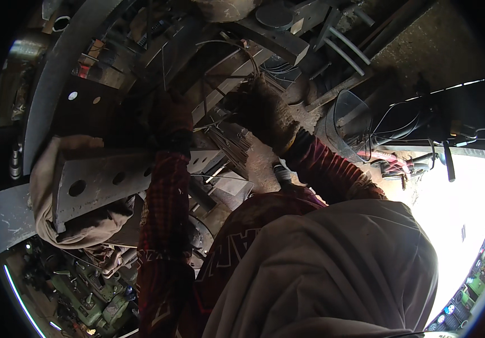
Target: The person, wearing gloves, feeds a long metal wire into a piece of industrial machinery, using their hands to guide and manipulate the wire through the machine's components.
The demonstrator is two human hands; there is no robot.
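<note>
Workshop shadow toward twelve o'clock hides whether the fingers of left hand (174,115) and right hand (266,112) grip; at nine, cloth (44,194) probably cushions a holed beam (99,183).

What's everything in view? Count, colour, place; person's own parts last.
Holed metal bar: 1, grey, left of centre
Cloth: 1, beige, around bar's left end
Long metal piece: 1, grey, far left
Thin rods: several, brownish, centre
Metal pieces: many, dark grey, top
Mesh basket: 1, dark, right
Frame: 1, red, right
Machinery: count unclear, green, lower left
Fabric: 1, grey-brown, bottom
Sleeves: 2, dark red, flanking centre
Left hand: 1, colour too dim, left of centre
Right hand: 1, brownish, seemingly gloved, upper centre
</note>
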